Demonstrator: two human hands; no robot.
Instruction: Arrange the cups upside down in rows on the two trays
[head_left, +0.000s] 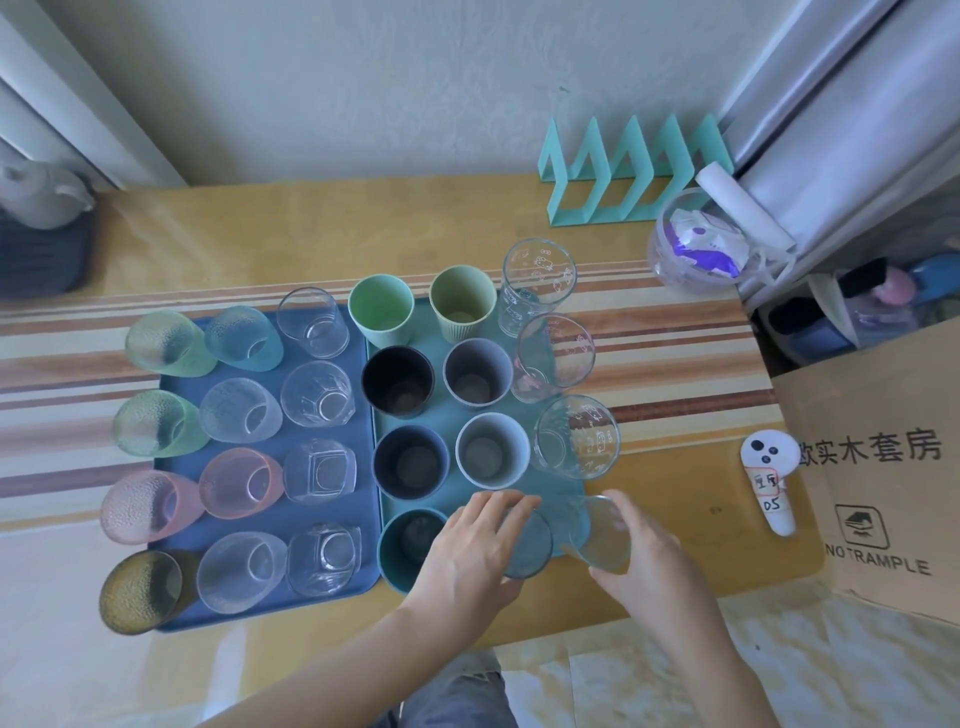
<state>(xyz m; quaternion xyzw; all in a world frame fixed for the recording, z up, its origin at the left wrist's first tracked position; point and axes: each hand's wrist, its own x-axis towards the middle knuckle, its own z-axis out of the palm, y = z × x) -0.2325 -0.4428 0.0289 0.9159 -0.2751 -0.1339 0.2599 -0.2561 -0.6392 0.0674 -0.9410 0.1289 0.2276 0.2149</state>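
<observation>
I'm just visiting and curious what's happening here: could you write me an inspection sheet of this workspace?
Surface: yellow wooden table with a striped cover.
Job's things: dark blue plastic tray holding glasses in rows of three; teal plastic tray holding opaque cups and tall clear printed glasses.
Clutter: teal zigzag plastic rack; clear round tub of sachets; white labelled controller.
Grippers: left hand grips a bluish glass tumbler; right hand grips a clear glass cup.
Cables: nothing seen.
Surroundings: brown cardboard box at right; pale wall behind.
</observation>
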